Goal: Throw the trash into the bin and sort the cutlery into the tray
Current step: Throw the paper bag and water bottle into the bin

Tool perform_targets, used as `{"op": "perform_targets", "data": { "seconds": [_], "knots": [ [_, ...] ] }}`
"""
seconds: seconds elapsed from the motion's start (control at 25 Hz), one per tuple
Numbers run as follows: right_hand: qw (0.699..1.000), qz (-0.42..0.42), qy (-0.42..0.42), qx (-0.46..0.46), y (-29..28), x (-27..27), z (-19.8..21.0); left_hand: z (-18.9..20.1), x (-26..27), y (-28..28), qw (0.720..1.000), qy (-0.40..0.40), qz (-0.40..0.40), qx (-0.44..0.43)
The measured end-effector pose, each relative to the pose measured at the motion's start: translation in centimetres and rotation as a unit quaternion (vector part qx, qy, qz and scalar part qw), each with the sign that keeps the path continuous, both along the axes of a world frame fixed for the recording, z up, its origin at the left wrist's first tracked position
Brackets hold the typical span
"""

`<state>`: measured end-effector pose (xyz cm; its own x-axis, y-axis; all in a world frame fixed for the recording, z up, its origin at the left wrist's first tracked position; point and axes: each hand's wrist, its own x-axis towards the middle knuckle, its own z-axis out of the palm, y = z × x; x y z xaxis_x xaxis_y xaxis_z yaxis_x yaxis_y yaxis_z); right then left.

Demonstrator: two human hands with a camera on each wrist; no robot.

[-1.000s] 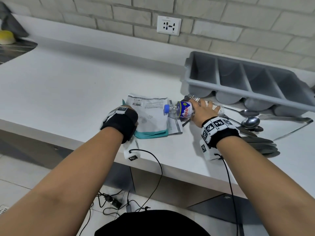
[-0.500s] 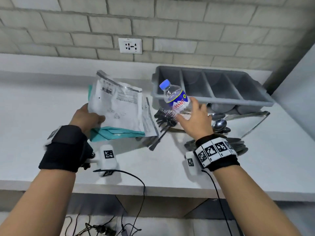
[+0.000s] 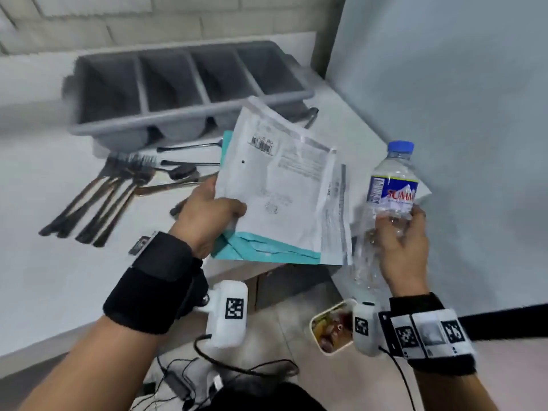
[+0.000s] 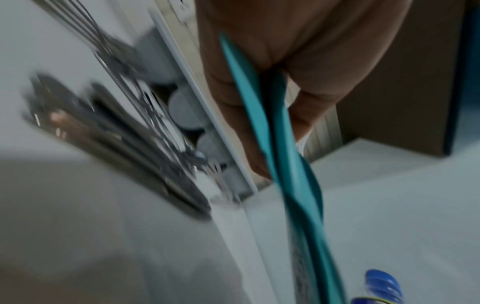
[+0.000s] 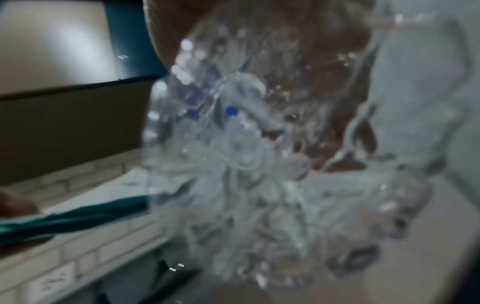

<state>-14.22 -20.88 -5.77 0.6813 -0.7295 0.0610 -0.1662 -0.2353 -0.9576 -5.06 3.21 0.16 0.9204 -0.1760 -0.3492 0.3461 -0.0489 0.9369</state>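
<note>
Both hands are loaded: the left hand (image 3: 207, 215) pinches the paper packets (image 3: 281, 185), the right hand (image 3: 403, 241) wraps the upright bottle (image 3: 391, 185). What looks like the bin (image 3: 329, 327) sits on the floor below, nearer the right hand.

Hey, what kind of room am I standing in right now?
Probably a kitchen or pantry area: a white counter against a brick wall, with a grey four-compartment cutlery tray and loose forks and spoons beside it.
</note>
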Motion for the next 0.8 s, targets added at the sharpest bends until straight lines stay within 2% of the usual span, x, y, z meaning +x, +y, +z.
{"op": "perform_targets", "data": {
  "seconds": [0.16,0.36,0.6,0.72,0.8],
  "knots": [
    [0.993,-0.060,0.087,0.054,-6.3,-7.0,-6.4,-3.4,-4.0,-10.0,0.986,-0.051,-0.127,0.100],
    [0.974,-0.123,0.133,0.138,-9.3,-11.7,-14.2,-10.5,-7.7,-16.9,0.937,-0.114,-0.248,0.220],
    [0.917,-0.224,0.237,0.231,-9.3,-14.3,-25.7,-23.8,-8.3,-22.7,0.871,-0.087,-0.346,0.338],
    [0.892,-0.233,0.289,0.259,-9.4,-14.8,-32.2,-30.9,-8.0,-24.9,0.849,-0.093,-0.372,0.364],
    [0.887,-0.232,0.302,0.263,-9.5,-14.7,-36.7,-35.9,-7.7,-26.5,0.836,-0.079,-0.384,0.385]
  ]
}}
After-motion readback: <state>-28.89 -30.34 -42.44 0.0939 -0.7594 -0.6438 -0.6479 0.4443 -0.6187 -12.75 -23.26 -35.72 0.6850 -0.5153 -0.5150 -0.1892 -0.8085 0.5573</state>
